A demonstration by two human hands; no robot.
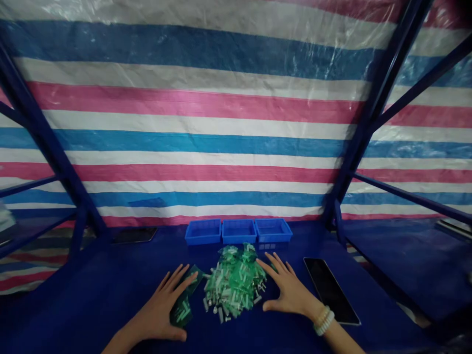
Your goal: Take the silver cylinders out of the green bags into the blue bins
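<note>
A heap of small metal and pale cylindrical parts, mixed with green plastic bags (239, 275), lies in the middle of the blue table. My left hand (165, 305) is spread to the left of the heap, its fingers over a green bag of parts (182, 312) that lies apart from the pile. Whether the fingers touch that bag I cannot tell. On the other side my right hand (287, 287) is spread with thumb and fingers apart, close to the heap's right edge. It wears a beaded bracelet (323, 320) at the wrist. Neither hand holds anything.
Three blue trays (239, 231) stand in a row behind the heap. A black tablet (330, 290) lies to the right, and a dark phone (134, 235) at the back left. Blue metal posts (363, 132) rise on both sides before a striped tarpaulin (206, 172).
</note>
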